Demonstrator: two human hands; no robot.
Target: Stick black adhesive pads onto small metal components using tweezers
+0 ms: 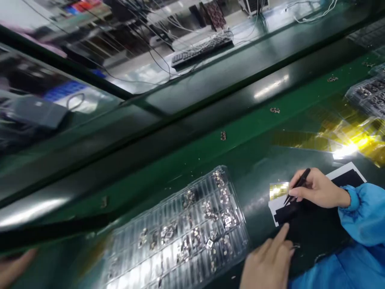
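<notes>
My right hand holds black tweezers, their tips down on a black sheet with a white border, next to a small square of yellow tape. My left hand rests at the sheet's near left edge, index finger stretched out and pressing on the black surface. It holds nothing. Both sleeves are bright blue. A clear plastic tray with rows of small metal parts lies just left of my hands.
Green work surface with a few loose metal parts. Yellow tape sheets and another parts tray sit at the right. A keyboard and cables lie beyond. Another person's hand shows at the bottom left.
</notes>
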